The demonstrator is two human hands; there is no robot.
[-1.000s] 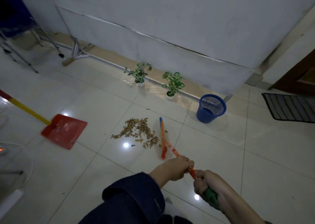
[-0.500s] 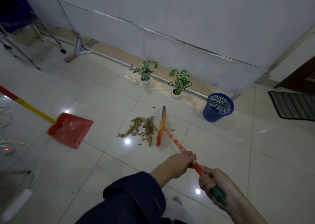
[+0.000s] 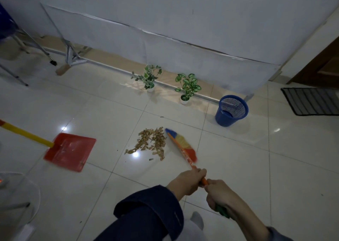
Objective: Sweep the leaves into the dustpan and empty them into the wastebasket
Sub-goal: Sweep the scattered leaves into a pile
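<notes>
Both hands, left hand and right hand, grip the broom beside the leaves.

— From where is the scene viewed?
— One wide-angle head view is given, aimed forward and down over the tiled floor. The hands are seen close at the bottom edge; the white wall is seen farther off, along the top.

indoor room | glossy tiled floor | doormat | potted plants
</notes>
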